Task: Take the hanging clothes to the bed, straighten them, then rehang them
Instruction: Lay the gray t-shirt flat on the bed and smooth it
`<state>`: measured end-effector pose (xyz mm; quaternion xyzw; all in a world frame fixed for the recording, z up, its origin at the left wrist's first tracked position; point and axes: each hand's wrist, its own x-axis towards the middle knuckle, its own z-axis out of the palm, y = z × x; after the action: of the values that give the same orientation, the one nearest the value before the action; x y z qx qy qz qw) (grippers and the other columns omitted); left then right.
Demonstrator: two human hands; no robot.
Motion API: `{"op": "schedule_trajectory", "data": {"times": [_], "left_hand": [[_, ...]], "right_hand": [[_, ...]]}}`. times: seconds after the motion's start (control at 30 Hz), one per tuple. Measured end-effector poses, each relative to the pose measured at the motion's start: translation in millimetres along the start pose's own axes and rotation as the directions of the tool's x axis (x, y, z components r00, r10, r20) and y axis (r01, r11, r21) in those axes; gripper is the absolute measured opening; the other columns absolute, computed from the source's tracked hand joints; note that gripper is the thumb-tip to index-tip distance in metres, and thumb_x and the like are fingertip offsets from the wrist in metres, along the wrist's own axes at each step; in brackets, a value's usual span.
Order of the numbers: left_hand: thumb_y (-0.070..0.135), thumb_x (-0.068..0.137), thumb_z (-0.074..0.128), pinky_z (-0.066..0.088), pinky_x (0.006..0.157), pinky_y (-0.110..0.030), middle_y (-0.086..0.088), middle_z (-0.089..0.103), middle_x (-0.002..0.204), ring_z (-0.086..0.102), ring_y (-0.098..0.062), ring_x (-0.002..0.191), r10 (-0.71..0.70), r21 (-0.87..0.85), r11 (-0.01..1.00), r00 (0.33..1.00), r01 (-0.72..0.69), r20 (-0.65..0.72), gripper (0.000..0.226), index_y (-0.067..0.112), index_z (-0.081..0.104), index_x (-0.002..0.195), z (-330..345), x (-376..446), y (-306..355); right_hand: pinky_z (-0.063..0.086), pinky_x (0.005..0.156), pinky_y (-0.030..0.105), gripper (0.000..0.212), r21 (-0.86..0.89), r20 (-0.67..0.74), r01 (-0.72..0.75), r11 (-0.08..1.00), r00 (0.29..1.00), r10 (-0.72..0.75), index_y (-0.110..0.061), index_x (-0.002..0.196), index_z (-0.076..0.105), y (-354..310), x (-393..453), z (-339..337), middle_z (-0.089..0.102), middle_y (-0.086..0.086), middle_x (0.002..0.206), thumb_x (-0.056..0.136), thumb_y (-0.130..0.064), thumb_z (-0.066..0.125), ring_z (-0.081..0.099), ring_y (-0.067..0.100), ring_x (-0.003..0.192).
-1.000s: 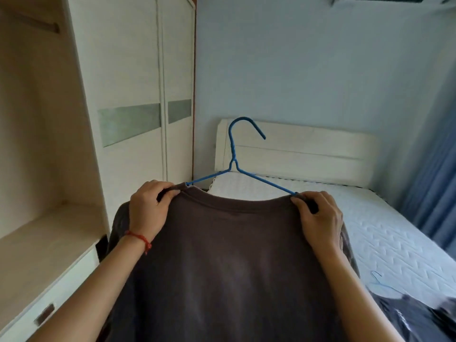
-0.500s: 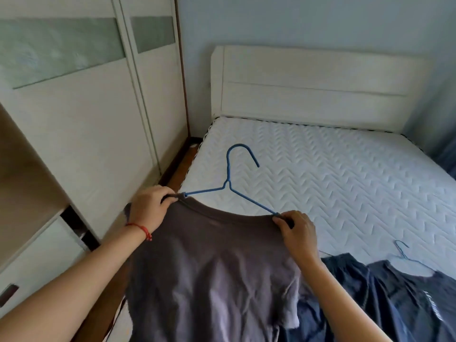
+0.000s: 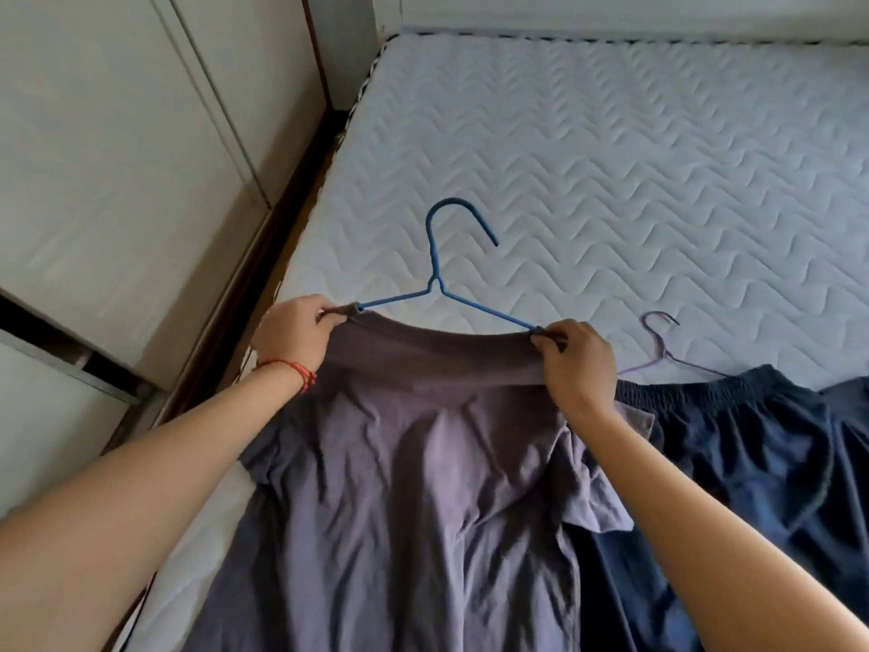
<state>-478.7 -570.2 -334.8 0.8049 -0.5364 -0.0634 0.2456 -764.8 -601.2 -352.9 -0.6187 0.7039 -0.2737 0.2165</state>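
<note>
A grey-purple T-shirt (image 3: 414, 487) lies spread on the white quilted mattress (image 3: 611, 157), still on a blue wire hanger (image 3: 435, 284) whose hook points up the bed. My left hand (image 3: 294, 338), with a red string bracelet at the wrist, pinches the shirt's left shoulder at the collar. At the other end of the collar my right hand (image 3: 578, 360) pinches the right shoulder over the hanger's arm. The shirt's body is wrinkled and its right sleeve is folded out.
Dark navy clothes (image 3: 752, 463) lie on the bed to the right, one on a purple wire hanger (image 3: 663, 350). A cream wardrobe (image 3: 117, 157) stands on the left, with a narrow dark gap between it and the bed. The far part of the mattress is bare.
The shirt on its hanger has come down from being held up in the air to lying on the mattress. My view has tilted down. Both hands keep their grip at the shoulders.
</note>
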Motion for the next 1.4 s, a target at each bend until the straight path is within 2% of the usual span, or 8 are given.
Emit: {"op": "schedule_trajectory", "data": {"times": [0.17, 0.33, 0.43, 0.57, 0.7, 1.0, 1.23, 1.4], "left_hand": [[0.027, 0.087, 0.056, 0.051, 0.081, -0.043, -0.014, 0.072, 0.099, 0.062, -0.036, 0.099, 0.012, 0.087, 0.996, 0.999, -0.015, 0.040, 0.022, 0.017, 0.067, 0.104, 46.8, 28.5, -9.6], [0.024, 0.083, 0.062, 0.033, 0.109, -0.044, -0.016, 0.040, 0.144, 0.039, -0.033, 0.132, 0.084, 0.081, 0.989, 0.931, -0.121, 0.356, 0.068, 0.012, 0.029, 0.142, 100.6, 46.1, -24.5], [0.030, 0.085, 0.059, 0.024, 0.114, -0.044, -0.013, 0.026, 0.153, 0.025, -0.030, 0.140, 0.097, 0.054, 0.990, 0.898, -0.133, 0.430, 0.071, 0.012, 0.024, 0.144, 128.4, 12.6, -24.7], [0.046, 0.084, 0.048, 0.038, 0.103, -0.049, -0.015, 0.042, 0.144, 0.039, -0.036, 0.133, 0.188, 0.041, 0.974, 0.903, -0.221, 0.386, 0.063, 0.010, 0.042, 0.136, 153.0, -62.2, -13.6], [0.050, 0.078, 0.038, 0.051, 0.082, -0.053, -0.010, 0.059, 0.130, 0.057, -0.030, 0.118, 0.187, 0.102, 0.958, 0.857, -0.267, 0.480, 0.059, 0.015, 0.055, 0.123, 177.2, -131.9, -4.9], [0.055, 0.091, 0.000, 0.026, 0.105, -0.051, -0.004, 0.040, 0.147, 0.031, -0.022, 0.135, 0.111, 0.293, 0.904, 0.833, -0.311, 0.542, 0.069, 0.021, 0.036, 0.138, 194.2, -168.9, -12.4], [0.055, 0.091, -0.001, 0.037, 0.101, -0.056, -0.005, 0.041, 0.146, 0.036, -0.025, 0.133, 0.067, 0.321, 0.899, 0.817, -0.299, 0.573, 0.069, 0.020, 0.035, 0.138, 190.8, -168.2, -6.5], [0.055, 0.091, -0.002, 0.040, 0.097, -0.056, -0.006, 0.045, 0.143, 0.046, -0.027, 0.129, 0.061, 0.340, 0.888, 0.813, -0.309, 0.579, 0.071, 0.018, 0.037, 0.138, 189.8, -166.3, -5.8]], "right_hand": [[0.038, 0.088, 0.025, 0.032, 0.151, 0.124, -0.106, 0.983, 0.988, 0.088, -0.012, 0.118, 0.058, 17.3, 33.8, 47.8, 0.061, 0.012, 0.118, 0.087, -0.021, 0.059, 0.058, 0.027, 0.105], [0.027, 0.110, 0.032, 0.061, 0.034, 0.369, 0.022, 0.999, 0.929, -0.032, -0.023, 0.142, 0.033, 39.7, 40.6, 73.1, 0.019, 0.003, 0.156, 0.087, -0.019, 0.059, 0.032, 0.022, 0.137], [0.034, 0.105, 0.035, 0.061, -0.033, 0.369, 0.014, 0.999, 0.929, -0.001, -0.025, 0.143, 0.032, 58.7, 30.7, 74.1, 0.013, -0.003, 0.158, 0.088, -0.016, 0.055, 0.042, 0.024, 0.129], [0.041, 0.100, 0.040, 0.045, -0.061, 0.241, 0.041, 0.997, 0.970, -0.025, -0.018, 0.132, 0.047, 93.4, 14.1, 54.0, 0.034, 0.002, 0.148, 0.088, -0.012, 0.052, 0.051, 0.030, 0.118], [0.036, 0.104, 0.041, 0.040, -0.129, 0.048, -0.165, 0.978, 0.984, 0.173, -0.009, 0.126, 0.053, 141.3, 2.5, 15.6, 0.047, 0.011, 0.138, 0.086, -0.005, 0.049, 0.046, 0.031, 0.123], [0.039, 0.100, 0.037, 0.068, 0.046, 0.132, -0.453, 0.890, 0.886, 0.444, -0.009, 0.140, 0.035, 181.5, 4.4, -2.0, 0.047, 0.013, 0.135, 0.081, -0.020, 0.068, 0.050, 0.029, 0.121], [0.039, 0.059, 0.029, 0.020, 0.188, 0.146, -0.542, 0.819, 0.840, 0.522, -0.002, 0.081, 0.062, 174.7, -0.3, 2.7, 0.057, 0.007, 0.069, 0.082, -0.022, 0.065, 0.055, 0.025, 0.074], [0.037, 0.069, 0.027, 0.015, 0.301, -0.044, -0.477, 0.826, 0.858, 0.511, -0.006, 0.093, 0.055, 167.7, -14.8, -16.1, 0.057, 0.009, 0.085, 0.090, -0.021, 0.054, 0.056, 0.027, 0.086]]}}
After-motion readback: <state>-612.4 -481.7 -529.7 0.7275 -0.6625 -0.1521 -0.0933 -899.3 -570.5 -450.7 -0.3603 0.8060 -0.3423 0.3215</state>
